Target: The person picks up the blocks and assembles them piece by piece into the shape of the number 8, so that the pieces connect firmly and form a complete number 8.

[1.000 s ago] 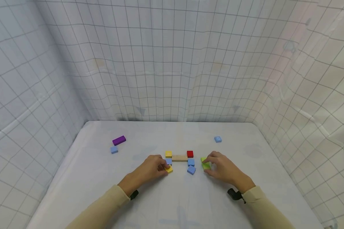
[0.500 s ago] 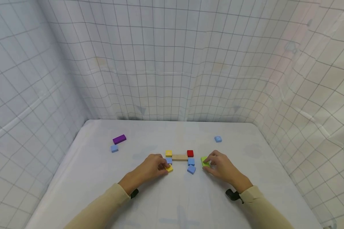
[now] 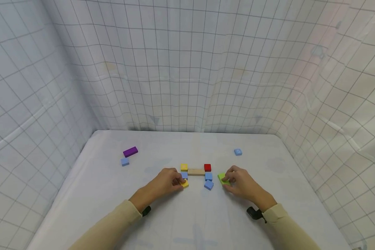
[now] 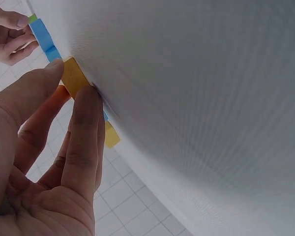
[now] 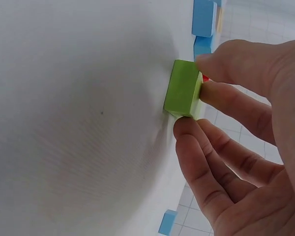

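Observation:
My left hand (image 3: 160, 184) pinches a yellow block (image 4: 74, 76) between thumb and fingers, low at the table. Just beyond it a blue block (image 3: 184, 175) lies in line with a second yellow block (image 3: 184, 167). My right hand (image 3: 244, 184) grips a green block (image 5: 181, 87) by its edges, with the thumb at one end and the fingertips at the other side and end. Left of the green block, an angled blue block (image 3: 208, 185) lies in front of a straight blue block (image 3: 208, 176).
A plain wooden block (image 3: 196, 172) spans between the two block columns, with a red block (image 3: 207, 167) at its right back. Farther out lie a purple block (image 3: 130, 151), a blue block (image 3: 125, 161) and a light blue block (image 3: 238, 152). Gridded white curtains surround the white table (image 3: 193, 222).
The green block has turned slightly in my right hand, its far end shifting a little left and toward me. My left hand stays on the yellow block.

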### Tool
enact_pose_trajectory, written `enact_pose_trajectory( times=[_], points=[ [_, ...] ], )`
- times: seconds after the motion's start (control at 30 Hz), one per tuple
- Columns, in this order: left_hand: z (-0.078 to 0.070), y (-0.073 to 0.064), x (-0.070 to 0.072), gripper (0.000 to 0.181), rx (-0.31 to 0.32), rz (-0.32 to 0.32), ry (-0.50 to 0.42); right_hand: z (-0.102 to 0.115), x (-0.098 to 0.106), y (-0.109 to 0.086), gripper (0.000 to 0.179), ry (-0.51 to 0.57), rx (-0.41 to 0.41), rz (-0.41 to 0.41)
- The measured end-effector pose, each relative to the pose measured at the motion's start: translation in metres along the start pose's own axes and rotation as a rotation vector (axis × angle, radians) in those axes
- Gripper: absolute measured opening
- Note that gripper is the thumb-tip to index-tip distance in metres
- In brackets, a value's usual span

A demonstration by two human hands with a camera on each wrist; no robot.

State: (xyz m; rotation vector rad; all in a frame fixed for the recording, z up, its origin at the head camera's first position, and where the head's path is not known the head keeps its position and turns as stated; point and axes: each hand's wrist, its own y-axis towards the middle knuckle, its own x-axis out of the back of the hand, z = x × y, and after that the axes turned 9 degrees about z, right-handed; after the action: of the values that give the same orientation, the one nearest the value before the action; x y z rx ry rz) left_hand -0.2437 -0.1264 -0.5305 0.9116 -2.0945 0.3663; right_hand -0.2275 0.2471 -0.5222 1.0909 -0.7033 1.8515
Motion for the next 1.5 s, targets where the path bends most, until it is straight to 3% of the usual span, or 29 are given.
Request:
enact_pose_trajectory(
  times=[0.07, 0.2, 0.23, 0.27, 0.3, 0.5, 0.53, 0.57, 0.6, 0.8, 1.03, 1.17, 1.27, 1.5],
  points=[
    [0.021, 0.004, -0.009, 0.013, -0.055, -0.019, 0.036, 0.0, 0.0, -0.001, 0.015, 0.001, 0.005, 0.01],
    [0.02, 0.005, -0.01, 0.014, -0.056, -0.024, 0.049, -0.001, 0.0, -0.003, 0.015, -0.007, 0.026, 0.021],
    [0.018, 0.005, -0.009, 0.014, -0.045, -0.02, 0.052, -0.001, 0.0, -0.003, 0.015, -0.008, 0.03, 0.022],
    [0.007, 0.003, -0.005, 0.012, -0.012, -0.01, 0.04, -0.001, 0.0, -0.003, 0.015, -0.01, 0.032, 0.025],
    [0.007, 0.003, -0.005, 0.012, 0.014, -0.001, 0.026, -0.001, 0.0, -0.004, 0.015, -0.012, 0.033, 0.028],
    [0.036, 0.007, -0.018, 0.012, -0.036, -0.019, 0.032, -0.002, 0.001, -0.006, 0.008, -0.019, 0.069, 0.038],
    [0.028, 0.005, -0.015, 0.012, -0.035, -0.022, 0.032, -0.002, 0.002, -0.007, 0.008, -0.017, 0.075, 0.038],
    [0.033, 0.006, -0.017, 0.012, -0.056, -0.029, 0.046, -0.002, 0.002, -0.008, 0.009, -0.016, 0.08, 0.039],
    [0.028, 0.005, -0.015, 0.011, -0.041, -0.026, 0.034, -0.002, 0.002, -0.009, 0.01, -0.013, 0.086, 0.04],
    [0.039, 0.008, -0.02, 0.014, -0.035, -0.024, 0.021, -0.001, 0.002, -0.015, 0.014, 0.006, 0.121, 0.064],
    [0.05, 0.01, -0.026, 0.014, -0.069, -0.039, 0.03, -0.001, 0.001, -0.019, 0.012, 0.026, 0.171, 0.094],
    [0.058, 0.012, -0.03, 0.013, -0.039, -0.024, 0.023, -0.001, -0.001, -0.021, 0.012, 0.045, 0.205, 0.111],
    [0.056, 0.012, -0.03, 0.012, -0.036, -0.03, 0.021, -0.002, -0.003, -0.022, 0.012, 0.054, 0.235, 0.125],
    [0.036, 0.007, -0.022, 0.014, -0.063, -0.048, 0.046, 0.002, -0.009, -0.019, 0.012, 0.094, 0.317, 0.135]
  ],
)
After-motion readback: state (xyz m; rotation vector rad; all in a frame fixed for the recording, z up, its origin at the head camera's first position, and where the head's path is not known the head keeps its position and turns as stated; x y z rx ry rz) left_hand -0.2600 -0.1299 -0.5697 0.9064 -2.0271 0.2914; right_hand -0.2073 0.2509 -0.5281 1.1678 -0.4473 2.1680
